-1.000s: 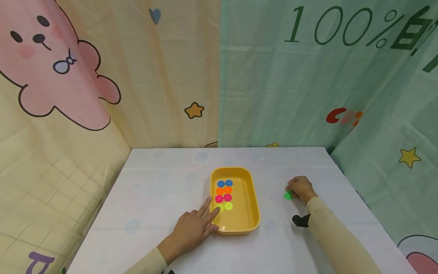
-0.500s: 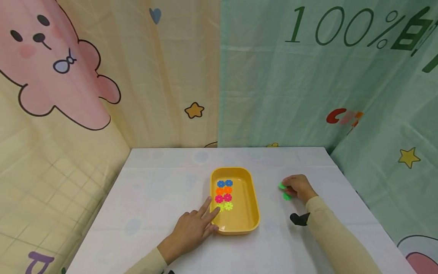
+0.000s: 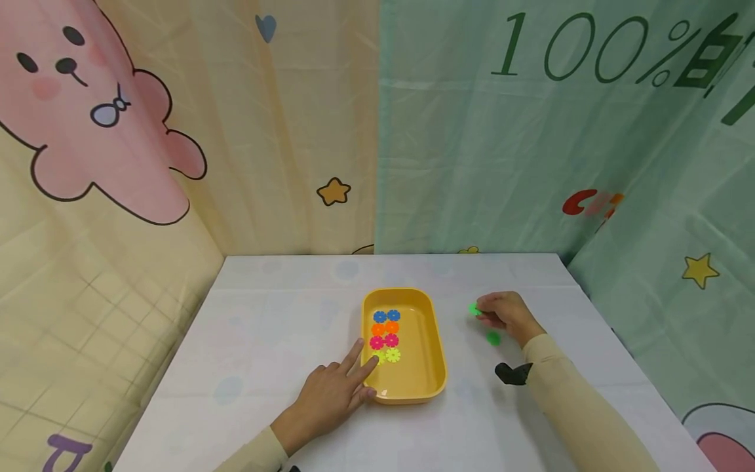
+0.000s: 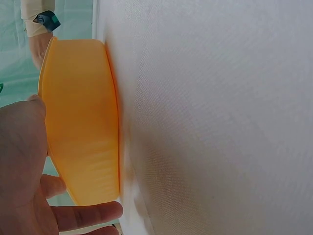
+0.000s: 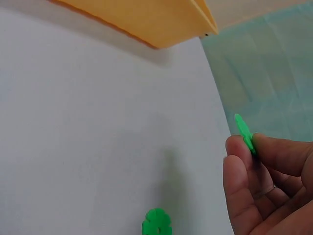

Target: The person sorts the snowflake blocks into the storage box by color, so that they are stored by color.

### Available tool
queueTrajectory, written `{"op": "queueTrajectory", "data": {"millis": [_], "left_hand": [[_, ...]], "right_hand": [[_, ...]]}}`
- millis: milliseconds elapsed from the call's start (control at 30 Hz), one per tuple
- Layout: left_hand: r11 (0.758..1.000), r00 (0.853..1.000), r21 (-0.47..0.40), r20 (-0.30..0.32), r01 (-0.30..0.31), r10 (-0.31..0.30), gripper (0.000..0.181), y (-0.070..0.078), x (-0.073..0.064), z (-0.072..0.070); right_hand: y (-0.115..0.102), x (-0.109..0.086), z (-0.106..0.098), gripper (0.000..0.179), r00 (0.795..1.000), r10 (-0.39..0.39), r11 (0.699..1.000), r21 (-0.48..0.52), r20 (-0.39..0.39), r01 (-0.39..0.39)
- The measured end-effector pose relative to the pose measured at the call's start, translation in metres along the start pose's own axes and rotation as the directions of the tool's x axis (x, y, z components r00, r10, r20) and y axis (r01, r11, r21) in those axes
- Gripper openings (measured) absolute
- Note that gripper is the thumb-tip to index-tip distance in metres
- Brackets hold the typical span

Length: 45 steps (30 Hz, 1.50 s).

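In the head view my right hand (image 3: pixel 510 313) pinches a bright green flower-shaped plastic disc (image 3: pixel 474 309) between thumb and fingertips, right of the yellow tray (image 3: pixel 435 321). The right wrist view has that disc edge-on, raised above the table. A second green disc (image 3: pixel 493 338) lies flat on the table below this hand. My left hand (image 3: pixel 330 398) rests at the tray's near-left side, its fingers spread and relaxed over the rim. Down the tray's left half run pairs of blue discs (image 3: pixel 393 315), orange discs (image 3: pixel 392 326), pink discs (image 3: pixel 391 340) and yellow discs (image 3: pixel 393 355); a fingertip partly covers one yellow disc.
A white cloth covers the table (image 3: pixel 283 314), with patterned curtains (image 3: pixel 472 164) behind and at both sides. A black strap end (image 3: pixel 513 373) sticks out from the right sleeve. The tray's right half is bare.
My right hand has lifted one green disc and carried it left and away from me, toward the tray. The other green disc now lies uncovered. My left hand has stayed put.
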State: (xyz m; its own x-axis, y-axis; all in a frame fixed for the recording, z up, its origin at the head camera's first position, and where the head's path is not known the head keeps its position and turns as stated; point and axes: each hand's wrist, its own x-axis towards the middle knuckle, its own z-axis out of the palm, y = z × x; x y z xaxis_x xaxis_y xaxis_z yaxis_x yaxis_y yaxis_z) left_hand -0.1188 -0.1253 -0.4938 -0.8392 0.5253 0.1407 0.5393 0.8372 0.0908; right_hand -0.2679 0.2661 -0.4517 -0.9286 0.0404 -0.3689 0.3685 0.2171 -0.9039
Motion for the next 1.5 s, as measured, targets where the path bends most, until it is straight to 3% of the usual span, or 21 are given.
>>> {"op": "queueTrajectory", "data": {"millis": [167, 400, 833, 1167, 1500], "left_hand": [[1.000, 1.000, -0.001, -0.007, -0.005, 0.005, 0.061, 0.000, 0.000, 0.000], [1.000, 1.000, -0.004, -0.014, -0.006, 0.006, 0.062, 0.000, -0.001, -0.001], [0.999, 0.999, 0.031, -0.036, -0.014, 0.015, 0.060, 0.000, -0.002, 0.001], [0.999, 0.999, 0.049, -0.043, -0.020, 0.022, 0.059, 0.000, -0.001, 0.002], [0.998, 0.998, 0.065, -0.054, -0.018, 0.022, 0.058, 0.001, 0.000, -0.001]], "right_hand": [[-0.014, -0.005, 0.012, 0.035, 1.000, -0.017, 1.000, -0.026, 0.003, 0.017], [-0.029, -0.015, 0.037, 0.032, 0.993, -0.105, 0.992, -0.060, 0.052, 0.108], [-0.040, -0.042, 0.087, 0.022, 0.985, -0.114, 0.983, -0.129, 0.130, 0.131], [-0.034, -0.060, 0.121, 0.016, 0.969, -0.131, 0.975, -0.152, 0.209, 0.165], [-0.022, -0.065, 0.139, 0.010, 0.964, -0.121, 0.971, -0.172, 0.235, 0.164]]}}
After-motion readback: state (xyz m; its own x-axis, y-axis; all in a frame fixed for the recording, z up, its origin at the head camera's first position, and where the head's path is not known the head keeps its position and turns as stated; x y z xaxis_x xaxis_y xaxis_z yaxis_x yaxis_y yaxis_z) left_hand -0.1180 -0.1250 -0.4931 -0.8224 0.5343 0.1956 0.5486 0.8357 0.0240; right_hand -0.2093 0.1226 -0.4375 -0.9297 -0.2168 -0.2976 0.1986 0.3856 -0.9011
